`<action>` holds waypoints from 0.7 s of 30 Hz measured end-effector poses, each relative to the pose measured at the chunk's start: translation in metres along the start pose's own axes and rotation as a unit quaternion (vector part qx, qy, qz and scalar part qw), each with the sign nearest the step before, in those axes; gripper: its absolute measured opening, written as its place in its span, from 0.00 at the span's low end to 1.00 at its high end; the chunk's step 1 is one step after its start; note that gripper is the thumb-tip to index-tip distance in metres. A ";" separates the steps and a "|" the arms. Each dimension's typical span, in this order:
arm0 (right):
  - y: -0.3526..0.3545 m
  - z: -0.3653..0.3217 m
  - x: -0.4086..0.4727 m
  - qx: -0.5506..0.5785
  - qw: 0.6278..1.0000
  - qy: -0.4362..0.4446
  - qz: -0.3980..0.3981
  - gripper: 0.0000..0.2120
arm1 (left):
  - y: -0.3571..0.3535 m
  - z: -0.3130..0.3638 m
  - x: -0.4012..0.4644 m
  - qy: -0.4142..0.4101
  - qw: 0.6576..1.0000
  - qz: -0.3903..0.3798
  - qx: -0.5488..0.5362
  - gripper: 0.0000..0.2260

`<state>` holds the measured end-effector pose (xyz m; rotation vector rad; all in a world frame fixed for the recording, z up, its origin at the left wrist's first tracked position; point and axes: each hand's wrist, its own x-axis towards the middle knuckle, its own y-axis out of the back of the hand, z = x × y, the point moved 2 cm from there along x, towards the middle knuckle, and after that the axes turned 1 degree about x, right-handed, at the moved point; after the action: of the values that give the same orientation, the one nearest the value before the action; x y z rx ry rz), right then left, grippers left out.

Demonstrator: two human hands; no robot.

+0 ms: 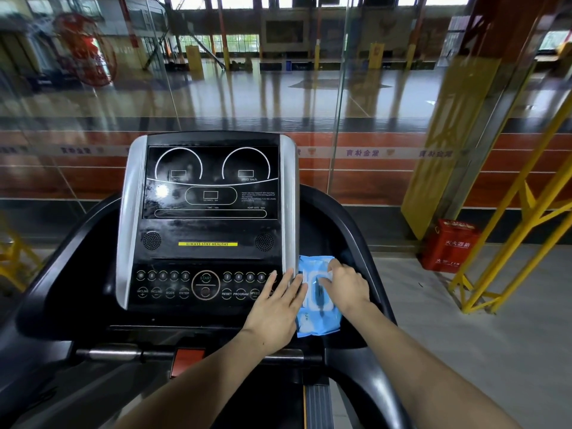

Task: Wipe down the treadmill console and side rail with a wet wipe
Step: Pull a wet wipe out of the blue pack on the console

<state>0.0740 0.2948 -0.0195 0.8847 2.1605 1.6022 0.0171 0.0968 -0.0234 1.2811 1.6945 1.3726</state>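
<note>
Two bare hands meet over a soft blue plastic pack of wet wipes that lies in the shallow black tray just right of the treadmill console. The left hand lies flat with straight, spread fingers, its fingertips touching the pack's left edge and the lower end of the console's silver trim. The right hand rests on top of the pack with curled fingers at the white hard-plastic flip lid; whether they pinch the lid or a wipe cannot be told. The pack is crinkled and glossy, lying lengthwise toward the person, partly hidden under both hands.

The glossy black treadmill console stands tilted back just left of the pack, framed by two brushed silver side strips. Its dark screen carries two white dial outlines and small printed text, below that two round speaker grilles, a yellow label strip, and a row of round buttons around a large ringed start button. Light glare streaks the surface.

The curved matte black side rail sweeps from the tray down past the right forearm. A red safety tab sits below the console beside a metal bar.

Beyond stands a glass wall, with a red box on the grey floor and yellow painted steel framing to the right.
</note>
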 end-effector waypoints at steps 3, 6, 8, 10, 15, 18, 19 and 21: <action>0.000 0.000 0.004 0.012 1.000 -0.005 -0.008 0.17 | 0.000 -0.001 0.004 -0.009 1.000 0.007 0.005 0.33; 0.005 0.005 0.003 0.066 0.998 -0.014 0.005 0.11 | 0.000 0.001 0.009 -0.033 0.999 0.007 0.029 0.34; 0.012 0.009 -0.001 0.128 0.991 -0.008 0.042 0.07 | 0.002 0.004 0.012 -0.051 0.997 0.001 0.057 0.35; 0.021 0.012 -0.006 0.191 0.979 0.000 0.077 0.05 | 0.003 0.009 0.016 -0.066 0.994 -0.011 0.089 0.35; 0.040 0.016 -0.018 0.301 0.951 -0.001 0.074 0.01 | 0.001 0.018 0.033 -0.099 0.980 -0.064 0.159 0.31; 0.045 0.019 -0.024 0.331 0.940 -0.001 0.079 0.09 | -0.005 0.021 0.043 -0.096 0.975 -0.097 0.173 0.31; 0.046 0.020 -0.025 0.337 0.938 -0.004 0.082 0.10 | -0.006 0.023 0.046 -0.093 0.974 -0.106 0.175 0.31; 0.044 0.022 -0.025 0.339 0.937 -0.007 0.082 0.13 | -0.007 0.025 0.050 -0.090 0.973 -0.121 0.176 0.31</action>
<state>0.1188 0.3037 0.0119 1.2799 2.7341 0.8764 0.0198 0.1526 -0.0311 1.2892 1.9467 0.8128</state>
